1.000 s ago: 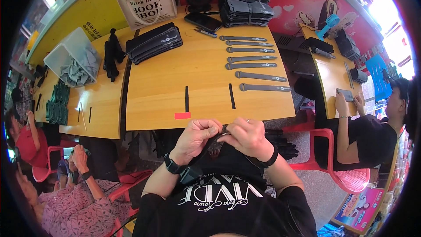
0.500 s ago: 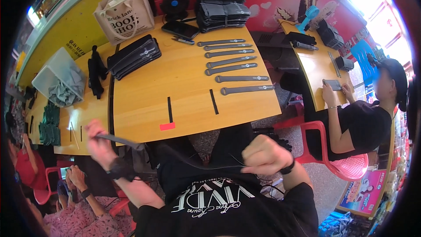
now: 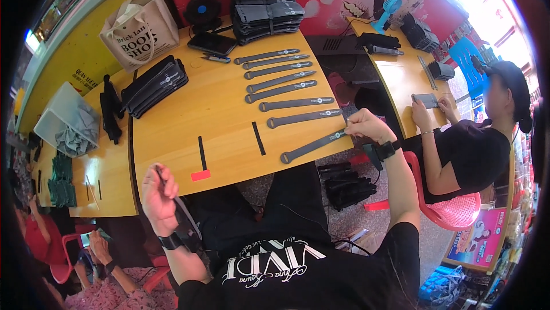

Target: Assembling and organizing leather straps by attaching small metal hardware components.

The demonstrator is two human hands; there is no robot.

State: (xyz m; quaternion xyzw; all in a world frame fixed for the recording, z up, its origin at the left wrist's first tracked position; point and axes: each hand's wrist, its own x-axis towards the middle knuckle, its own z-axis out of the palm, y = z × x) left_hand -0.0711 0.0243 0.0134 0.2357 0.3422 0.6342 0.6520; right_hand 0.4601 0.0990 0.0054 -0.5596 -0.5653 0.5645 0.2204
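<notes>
My right hand (image 3: 364,126) pinches the end of a long grey strap (image 3: 312,146) lying at the front right edge of the wooden table (image 3: 217,121). Several more grey straps (image 3: 281,89) lie in a row behind it. At the table's front left edge, my left hand (image 3: 158,195) is closed on another thin dark strap (image 3: 183,214) that hangs down toward my lap.
Stacks of dark folded pieces (image 3: 266,3) stand at the back, beside a black fan (image 3: 201,11), a phone (image 3: 212,43) and a paper bag (image 3: 140,29). Black tape strips (image 3: 259,138) and a red mark (image 3: 200,175) sit on the table. Another person (image 3: 470,144) sits right.
My hands, joined at my lap a second ago, have parted. The right one has reached out and laid a strap on the table; the left one swung out left with another strap.
</notes>
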